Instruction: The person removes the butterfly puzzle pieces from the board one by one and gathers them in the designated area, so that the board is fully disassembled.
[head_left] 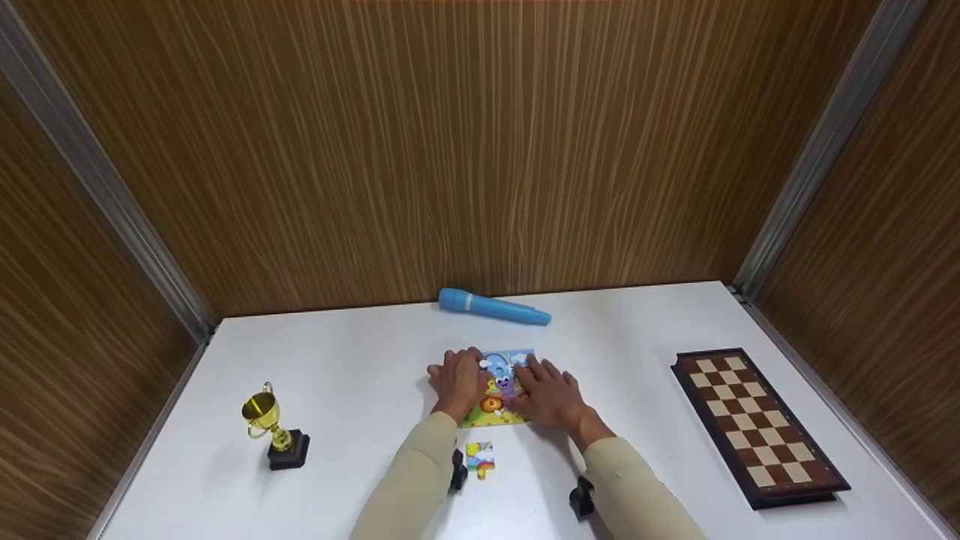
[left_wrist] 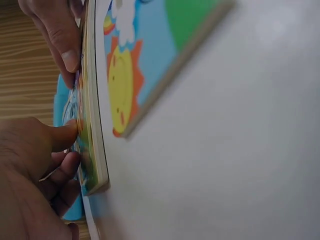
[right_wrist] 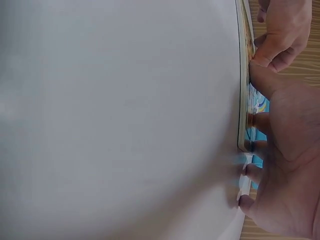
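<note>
Your two hands lie side by side on the colourful puzzle board, which sits flat on the white table near its middle, a little toward you. Your left hand rests on the board's left part with its fingers laid fairly straight over the picture, and the left wrist view shows the thumb and fingertips pressing against the board's edge rather than curling round it. Your right hand covers the board's right part in the same way, fingers spread and flat; in the right wrist view those fingers touch the board's face while the others reach past its edge to the table. Just in front of the board, between your two sleeves, lies a loose puzzle piece with a yellow sun on it, apart from the board and untouched; the left wrist view shows it close beside the board. Behind the board, against the wooden back wall, a blue torch-shaped tube lies on its side, well clear of your fingers. A small gold trophy on a black base stands upright far off to your left, and a brown and cream chessboard lies flat far off to your right, near the table's edge. Nothing stands between either hand and the board or the loose piece.
</note>
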